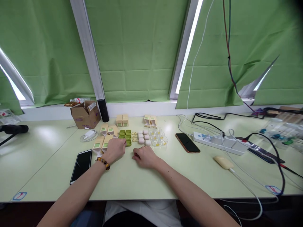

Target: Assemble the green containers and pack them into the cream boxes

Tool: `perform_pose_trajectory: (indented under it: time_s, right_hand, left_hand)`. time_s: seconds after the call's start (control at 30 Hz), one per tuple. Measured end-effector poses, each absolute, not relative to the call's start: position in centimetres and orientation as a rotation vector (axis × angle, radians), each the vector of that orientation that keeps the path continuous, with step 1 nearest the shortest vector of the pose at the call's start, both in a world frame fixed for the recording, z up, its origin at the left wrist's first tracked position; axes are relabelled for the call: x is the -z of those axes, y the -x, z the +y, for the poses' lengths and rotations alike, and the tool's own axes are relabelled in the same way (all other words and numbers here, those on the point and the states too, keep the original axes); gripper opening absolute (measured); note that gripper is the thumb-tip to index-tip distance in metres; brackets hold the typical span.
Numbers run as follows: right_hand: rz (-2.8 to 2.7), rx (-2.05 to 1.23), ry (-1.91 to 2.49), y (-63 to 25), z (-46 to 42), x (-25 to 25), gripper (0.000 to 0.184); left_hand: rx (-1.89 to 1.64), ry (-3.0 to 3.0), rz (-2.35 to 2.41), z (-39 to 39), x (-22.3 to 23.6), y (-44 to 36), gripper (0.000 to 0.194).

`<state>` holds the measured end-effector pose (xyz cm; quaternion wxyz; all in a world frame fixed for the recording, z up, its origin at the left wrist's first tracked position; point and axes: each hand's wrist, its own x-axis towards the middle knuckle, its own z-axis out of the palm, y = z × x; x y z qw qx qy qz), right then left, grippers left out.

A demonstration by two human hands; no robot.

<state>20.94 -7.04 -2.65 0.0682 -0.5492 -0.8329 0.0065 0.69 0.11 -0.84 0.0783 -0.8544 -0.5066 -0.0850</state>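
Note:
My left hand (pixel 115 149), with a beaded bracelet (pixel 103 163) at the wrist, rests as a loose fist at the near edge of the small green square containers (pixel 128 136). To its left, partly covered by it, are open cream cartons (pixel 98 143) with green labels. My right hand (pixel 145 157) is curled closed on the table, apart from everything. Beyond it lie small cream square pieces (pixel 134 136), pale pink-and-white cylinders (pixel 141 141) and clear plastic cups (pixel 159 139) with yellow bits in them. Nothing shows between the fingers of either hand.
More cream cartons (pixel 122 120) and another pair of cartons (pixel 150 121) stand farther back. Phones lie left (pixel 81 164) and right (pixel 187 142). A power strip (pixel 220 143) with tangled cables, a cream mouse-like device (pixel 223 162) and a cardboard box (pixel 85 115) are also here.

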Motion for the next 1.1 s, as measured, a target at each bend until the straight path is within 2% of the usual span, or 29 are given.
perform_pose_trajectory:
  time_s: [0.47, 0.63, 0.8, 0.87, 1.1]
  right_hand:
    - [-2.499, -0.106, 1.635, -21.0, -6.8, 2.9, 0.018]
    - [-2.261, -0.1, 1.634, -21.2, -6.2, 3.8, 0.014]
    - [-1.854, -0.159, 1.542, -21.8, -5.2, 4.2, 0.043]
    - [-1.756, -0.22, 1.444, -22.0, -5.0, 4.4, 0.05]
    - [-1.571, -0.542, 1.026, -21.7, -4.7, 4.6, 0.043]
  left_hand:
    - [0.246, 2.592, -1.435, 0.3, 2.4, -1.3, 0.026]
    - [0.313, 2.573, -1.36, -0.2, 2.3, -1.3, 0.027]
    - [0.572, 2.485, -1.06, -1.2, 2.4, -1.6, 0.025]
    - [0.685, 2.464, -0.945, -1.6, 2.3, -1.7, 0.025]
    - [0.962, 2.315, -0.626, -2.3, 2.1, -2.0, 0.019]
